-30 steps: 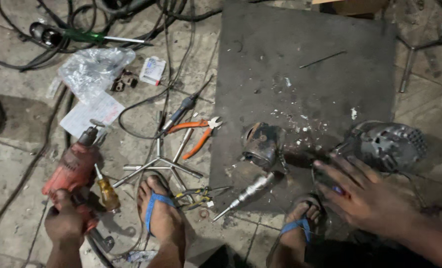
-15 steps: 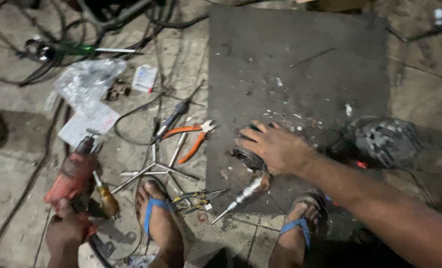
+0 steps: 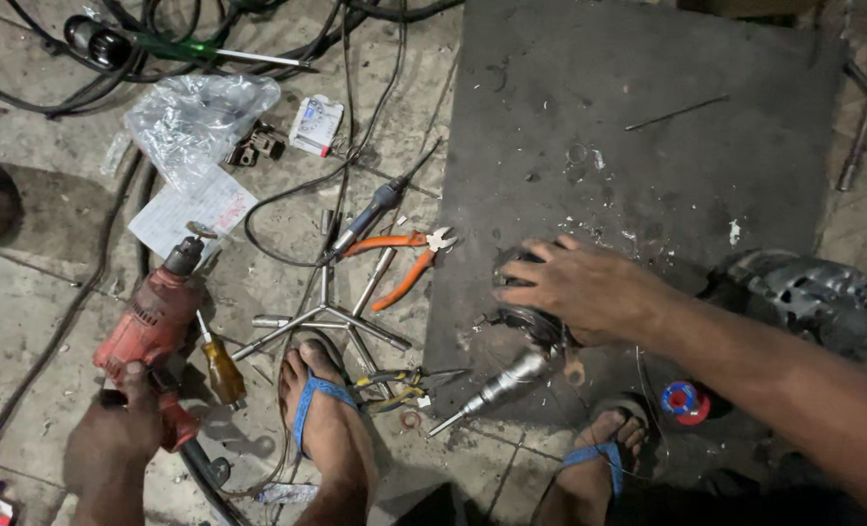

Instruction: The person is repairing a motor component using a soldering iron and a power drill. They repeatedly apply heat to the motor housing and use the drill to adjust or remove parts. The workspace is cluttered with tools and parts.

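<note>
right hand (image 3: 589,287) spread flat over a dark round metal part (image 3: 531,321) at the near left edge of the grey floor mat (image 3: 647,127), likely heavy, rigid, best gripped by its rim; left hand (image 3: 112,433) clasps a red drill (image 3: 151,317).

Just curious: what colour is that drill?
Red, the drill in the left hand; head view.

Red drill (image 3: 151,321), orange pliers (image 3: 404,261), blue sandal straps (image 3: 314,401).
</note>
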